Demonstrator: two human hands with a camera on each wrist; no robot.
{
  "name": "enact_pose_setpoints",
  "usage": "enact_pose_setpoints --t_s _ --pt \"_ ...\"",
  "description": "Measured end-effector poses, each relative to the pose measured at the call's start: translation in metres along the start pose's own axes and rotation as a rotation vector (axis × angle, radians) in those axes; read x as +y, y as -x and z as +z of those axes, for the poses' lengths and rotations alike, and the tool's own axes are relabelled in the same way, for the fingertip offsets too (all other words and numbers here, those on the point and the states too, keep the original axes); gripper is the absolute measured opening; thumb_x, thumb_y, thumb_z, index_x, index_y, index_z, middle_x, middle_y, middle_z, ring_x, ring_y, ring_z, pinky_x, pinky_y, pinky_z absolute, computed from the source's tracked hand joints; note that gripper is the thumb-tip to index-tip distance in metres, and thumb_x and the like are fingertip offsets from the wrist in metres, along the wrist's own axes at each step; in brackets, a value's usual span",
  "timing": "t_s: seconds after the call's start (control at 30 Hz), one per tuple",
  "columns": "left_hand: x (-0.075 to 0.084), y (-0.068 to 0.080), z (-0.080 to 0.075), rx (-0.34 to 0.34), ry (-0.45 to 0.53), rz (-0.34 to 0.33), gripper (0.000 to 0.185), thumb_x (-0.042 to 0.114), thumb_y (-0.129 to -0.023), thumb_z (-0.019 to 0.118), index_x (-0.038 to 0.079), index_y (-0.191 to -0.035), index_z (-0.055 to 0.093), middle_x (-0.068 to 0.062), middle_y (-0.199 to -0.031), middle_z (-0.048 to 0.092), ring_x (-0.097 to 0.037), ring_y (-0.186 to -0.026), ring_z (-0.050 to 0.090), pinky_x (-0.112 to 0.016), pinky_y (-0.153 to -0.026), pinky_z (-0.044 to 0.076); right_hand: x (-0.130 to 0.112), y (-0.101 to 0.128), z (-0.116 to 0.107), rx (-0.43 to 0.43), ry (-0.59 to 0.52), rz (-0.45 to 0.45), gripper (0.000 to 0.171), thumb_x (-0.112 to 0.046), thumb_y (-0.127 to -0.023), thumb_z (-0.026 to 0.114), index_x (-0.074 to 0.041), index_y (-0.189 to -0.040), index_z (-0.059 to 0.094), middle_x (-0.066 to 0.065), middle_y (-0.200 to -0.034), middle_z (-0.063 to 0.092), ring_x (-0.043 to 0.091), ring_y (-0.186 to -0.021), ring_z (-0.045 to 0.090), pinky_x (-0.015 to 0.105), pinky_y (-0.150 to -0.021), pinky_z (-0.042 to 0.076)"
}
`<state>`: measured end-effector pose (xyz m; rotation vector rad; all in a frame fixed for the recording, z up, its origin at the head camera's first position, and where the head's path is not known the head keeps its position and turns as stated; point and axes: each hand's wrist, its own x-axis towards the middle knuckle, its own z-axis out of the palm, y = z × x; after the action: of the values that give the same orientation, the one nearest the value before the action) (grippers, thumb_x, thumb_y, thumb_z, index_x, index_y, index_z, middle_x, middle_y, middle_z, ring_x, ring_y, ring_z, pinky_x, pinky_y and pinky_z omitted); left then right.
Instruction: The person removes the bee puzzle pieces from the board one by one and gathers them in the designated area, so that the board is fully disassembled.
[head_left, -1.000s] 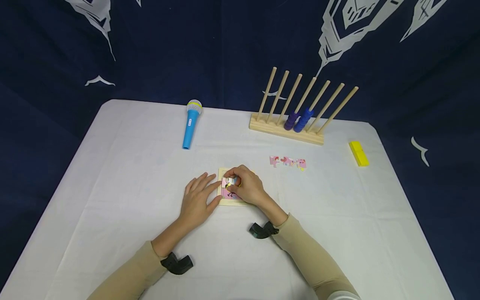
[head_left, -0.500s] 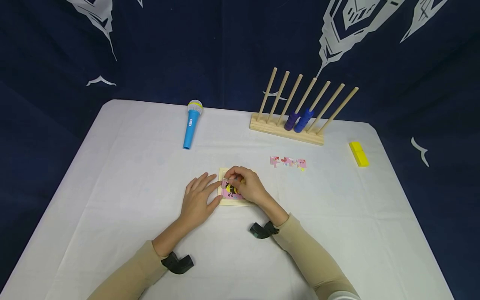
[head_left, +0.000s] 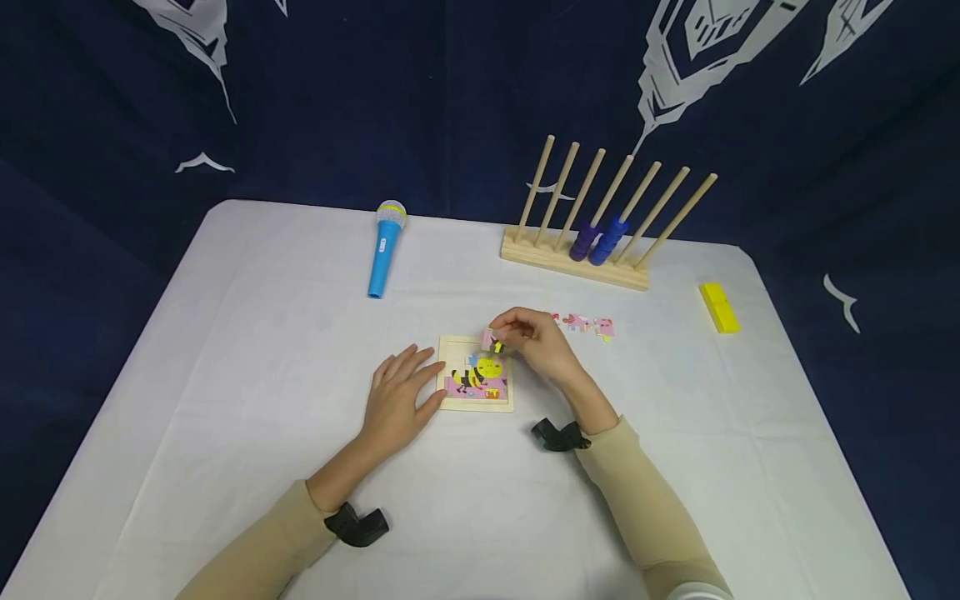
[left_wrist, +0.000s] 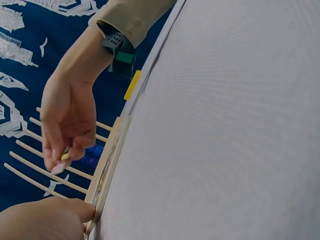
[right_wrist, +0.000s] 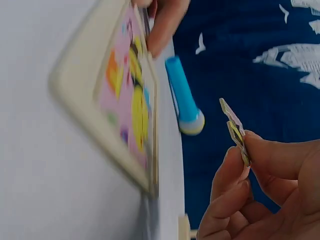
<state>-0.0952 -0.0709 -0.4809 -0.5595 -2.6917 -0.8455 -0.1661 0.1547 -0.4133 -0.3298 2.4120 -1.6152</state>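
My right hand [head_left: 542, 343] pinches a small pink, yellow and black puzzle piece [head_left: 492, 341] between thumb and fingers, over the far right corner of a wooden puzzle board [head_left: 476, 406]. In the right wrist view that puzzle piece [right_wrist: 235, 131] stands on edge, apart from the board. A yellow and black bee picture [head_left: 480, 373] on pink lies inside the frame, with a pale, bare strip along its far side. My left hand [head_left: 396, 400] lies with fingers spread, its fingertips touching the board's left edge. In the left wrist view its thumb [left_wrist: 82, 209] rests on the board.
Several loose pink puzzle pieces [head_left: 590, 323] lie right of the board, partly behind my right hand. Farther back are a blue toy microphone [head_left: 384, 254] and a wooden peg stand [head_left: 573, 265] with purple and blue rings. A yellow block [head_left: 718, 308] lies at the right.
My right hand has lifted the puzzle piece from the board's left part and moved it right and away from me, uncovering the bee picture. The left hand stays in place.
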Motion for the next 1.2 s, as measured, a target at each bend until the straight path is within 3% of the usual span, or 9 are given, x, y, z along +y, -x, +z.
enact_pose_setpoints --t_s 0.23,0.47,0.6,0.87,1.2 --pt "0.001 0.000 0.000 -0.003 0.010 -0.015 0.038 0.026 -0.079 0.064 0.010 -0.114 0.060 -0.009 -0.129 0.048 -0.029 -0.127 0.031 -0.050 -0.101 0.017 0.017 0.009 -0.046 0.113 0.007 0.086 0.018 -0.006 -0.084 0.059 0.004 -0.098 0.060 0.021 -0.091 0.058 0.030 -0.076 0.056 0.037 -0.067 0.050" --pt "0.001 0.000 -0.001 -0.013 0.008 -0.030 0.038 0.026 -0.080 0.063 0.011 -0.115 0.060 -0.008 -0.130 0.047 -0.027 -0.128 0.030 -0.049 -0.102 0.016 0.033 0.015 -0.072 0.162 0.077 0.144 0.019 -0.006 -0.082 0.061 0.005 -0.096 0.059 0.017 -0.085 0.058 0.015 -0.068 0.057 0.031 -0.065 0.051" --pt "0.001 0.000 -0.001 -0.010 0.009 -0.027 0.038 0.026 -0.080 0.063 0.011 -0.115 0.060 -0.008 -0.130 0.047 -0.027 -0.128 0.030 -0.049 -0.102 0.016 0.038 0.014 -0.075 0.143 0.107 0.165 0.018 -0.006 -0.081 0.062 0.005 -0.095 0.059 0.016 -0.083 0.059 0.009 -0.065 0.055 0.027 -0.061 0.050" --pt "0.000 0.001 0.001 -0.011 0.009 -0.024 0.038 0.027 -0.081 0.062 0.011 -0.115 0.059 -0.008 -0.130 0.048 -0.027 -0.128 0.030 -0.049 -0.102 0.017 0.047 0.009 -0.070 0.132 0.256 0.189 0.016 -0.010 -0.078 0.066 -0.001 -0.090 0.061 0.013 -0.080 0.061 0.014 -0.064 0.053 0.022 -0.055 0.045" --pt "0.000 0.001 0.000 -0.009 0.022 -0.024 0.039 0.026 -0.081 0.063 0.010 -0.115 0.059 -0.008 -0.130 0.048 -0.027 -0.128 0.030 -0.049 -0.102 0.016 0.053 0.008 -0.062 0.239 0.480 0.059 0.014 -0.012 -0.073 0.071 -0.004 -0.080 0.062 0.008 -0.071 0.063 0.013 -0.058 0.055 0.024 -0.054 0.042"
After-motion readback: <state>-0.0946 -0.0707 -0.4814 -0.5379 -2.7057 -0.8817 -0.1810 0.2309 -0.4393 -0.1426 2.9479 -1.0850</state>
